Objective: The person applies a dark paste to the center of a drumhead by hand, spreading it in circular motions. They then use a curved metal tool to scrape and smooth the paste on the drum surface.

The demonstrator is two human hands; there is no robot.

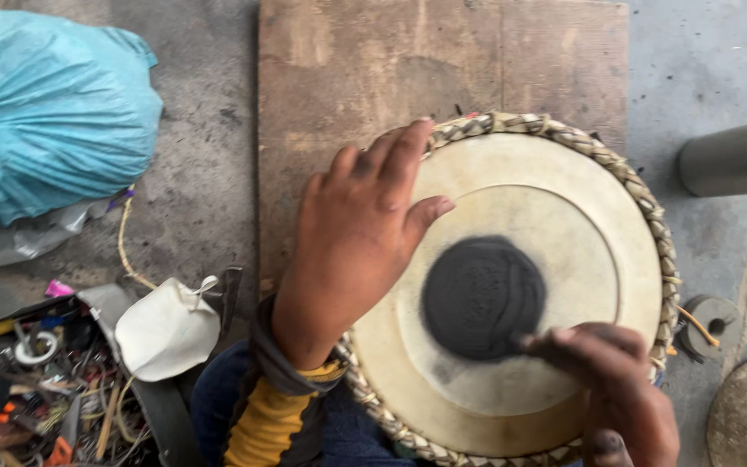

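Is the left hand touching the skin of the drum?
Touching. The head view shows the left hand lying flat on the pale drum skin near the braided rim, with its thumb pressed onto the skin and no gap.

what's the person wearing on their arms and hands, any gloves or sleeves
No gloves: both hands are bare. The left hand comes out of a dark blue sleeve with a yellow stripe and a dark grey ribbed cuff over a yellow inner cuff. The right hand shows no sleeve in view, and its fingertips are smudged with black. No rings or watch show.
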